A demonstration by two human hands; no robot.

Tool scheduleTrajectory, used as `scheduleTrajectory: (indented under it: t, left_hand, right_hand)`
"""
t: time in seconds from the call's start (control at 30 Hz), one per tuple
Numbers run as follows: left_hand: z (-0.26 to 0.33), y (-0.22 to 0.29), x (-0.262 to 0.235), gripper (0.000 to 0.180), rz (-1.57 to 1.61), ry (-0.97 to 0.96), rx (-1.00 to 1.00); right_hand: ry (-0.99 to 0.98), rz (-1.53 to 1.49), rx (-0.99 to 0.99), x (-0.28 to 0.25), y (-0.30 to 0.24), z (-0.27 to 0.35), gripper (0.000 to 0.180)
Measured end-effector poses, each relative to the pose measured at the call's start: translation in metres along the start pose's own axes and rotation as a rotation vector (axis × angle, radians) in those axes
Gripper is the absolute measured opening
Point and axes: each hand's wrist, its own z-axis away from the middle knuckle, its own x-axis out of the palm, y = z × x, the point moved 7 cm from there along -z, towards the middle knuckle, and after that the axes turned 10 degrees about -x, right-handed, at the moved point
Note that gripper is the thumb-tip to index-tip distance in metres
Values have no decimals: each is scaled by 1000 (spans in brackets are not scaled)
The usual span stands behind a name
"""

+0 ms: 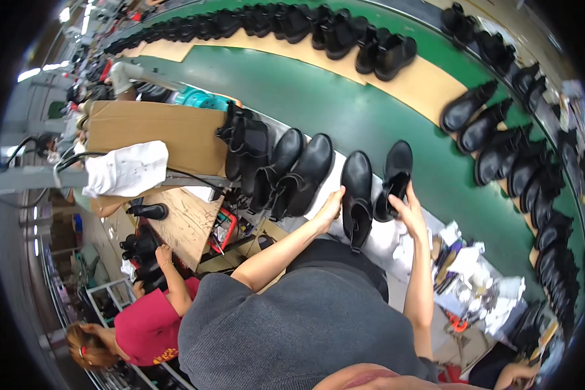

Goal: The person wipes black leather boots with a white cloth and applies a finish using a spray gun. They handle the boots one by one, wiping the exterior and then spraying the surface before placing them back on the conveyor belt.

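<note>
My only view sits on the head, close in, looking steeply down past my grey-clad torso (305,325). It faces the white tabletop (383,237) just below my fingers (337,195), with the green conveyor belt (344,110) curving beyond them. Edges bend fisheye-style.

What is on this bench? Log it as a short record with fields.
setting: shoe line, green conveyor belt
left hand: open, touching a black ankle boot
right hand: at the opening of a second black boot
beside them: three more black boots on the white bench
nearby: a co-worker in a red shirt
</note>
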Motion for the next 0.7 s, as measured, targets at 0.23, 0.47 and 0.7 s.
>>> scheduleTrajectory:
  t: [0.23, 0.47, 0.7]
  left_hand:
    - [0, 10, 9, 44, 206, -14, 59]
    - [-9, 10, -6, 79, 147, 9, 59]
    - [-18, 12, -23, 104, 1, -50, 30]
  right_hand:
    - [-15, 348, 36, 3, -38, 42, 65]
    - [-4, -184, 313, -13, 7, 73, 70]
    - [45, -255, 599, 20, 57, 31, 101]
